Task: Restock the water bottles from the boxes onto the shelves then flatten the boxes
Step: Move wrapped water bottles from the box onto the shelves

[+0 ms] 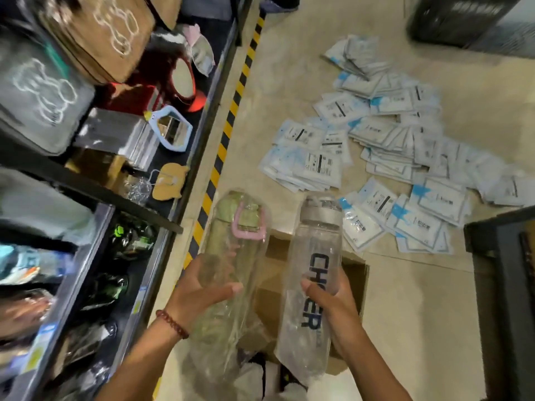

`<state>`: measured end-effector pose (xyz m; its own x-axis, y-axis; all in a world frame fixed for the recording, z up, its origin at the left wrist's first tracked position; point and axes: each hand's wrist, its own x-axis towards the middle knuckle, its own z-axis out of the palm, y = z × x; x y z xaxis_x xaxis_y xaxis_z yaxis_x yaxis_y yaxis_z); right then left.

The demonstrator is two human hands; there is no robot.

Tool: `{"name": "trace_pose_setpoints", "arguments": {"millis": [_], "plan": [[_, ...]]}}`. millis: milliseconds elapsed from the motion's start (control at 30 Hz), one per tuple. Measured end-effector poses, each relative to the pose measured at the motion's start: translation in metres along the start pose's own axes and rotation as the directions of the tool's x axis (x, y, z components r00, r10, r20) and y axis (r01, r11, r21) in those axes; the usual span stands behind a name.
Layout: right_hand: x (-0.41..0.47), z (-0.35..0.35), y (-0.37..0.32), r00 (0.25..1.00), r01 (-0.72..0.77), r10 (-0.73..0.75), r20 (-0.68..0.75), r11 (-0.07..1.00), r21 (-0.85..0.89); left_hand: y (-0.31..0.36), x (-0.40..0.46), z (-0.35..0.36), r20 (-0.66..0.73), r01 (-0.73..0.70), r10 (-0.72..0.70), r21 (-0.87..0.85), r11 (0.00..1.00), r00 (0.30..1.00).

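My left hand [199,293] grips a clear water bottle with a green lid and pink handle [231,250], wrapped in a plastic bag. My right hand [333,302] grips a second clear water bottle [314,273] with a grey lid and dark lettering, also bagged. Both bottles are held upright-tilted above an open cardboard box [354,282] on the floor, which holds more bagged items near the bottom of the frame. The dark shelves [136,273] stand at the left, with bagged bottles on the lower levels.
Mirrors, bags and small goods fill the upper left shelves. A yellow-black striped tape [228,123] runs along the shelf base. Several white and blue packets [376,140] lie scattered over the tiled floor. A dark unit [506,285] stands at the right.
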<state>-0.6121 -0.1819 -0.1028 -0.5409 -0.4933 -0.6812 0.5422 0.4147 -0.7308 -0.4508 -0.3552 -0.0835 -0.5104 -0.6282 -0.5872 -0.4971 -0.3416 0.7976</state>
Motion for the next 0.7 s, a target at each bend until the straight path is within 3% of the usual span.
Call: {"name": "trace_pose_setpoints", "arguments": {"millis": [300, 533, 700], "plan": [[-0.091, 0.033, -0.105, 0.949, 0.161, -0.143, 0.280, 0.986, -0.042, 0.102, -0.108, -0.051, -0.249, -0.205, 0.168, -0.129, 0.970, 0.954], [-0.128, 0.047, -0.163, 0.859, 0.372, -0.299, 0.415, 0.922, -0.107, 0.118, -0.198, -0.058, -0.542, -0.312, 0.166, -0.190, 0.931, 0.824], [-0.157, 0.072, -0.186, 0.764, 0.467, -0.351, 0.541, 0.879, -0.089, 0.109, -0.268, -0.069, -0.696, -0.347, 0.081, -0.250, 0.904, 0.714]]}}
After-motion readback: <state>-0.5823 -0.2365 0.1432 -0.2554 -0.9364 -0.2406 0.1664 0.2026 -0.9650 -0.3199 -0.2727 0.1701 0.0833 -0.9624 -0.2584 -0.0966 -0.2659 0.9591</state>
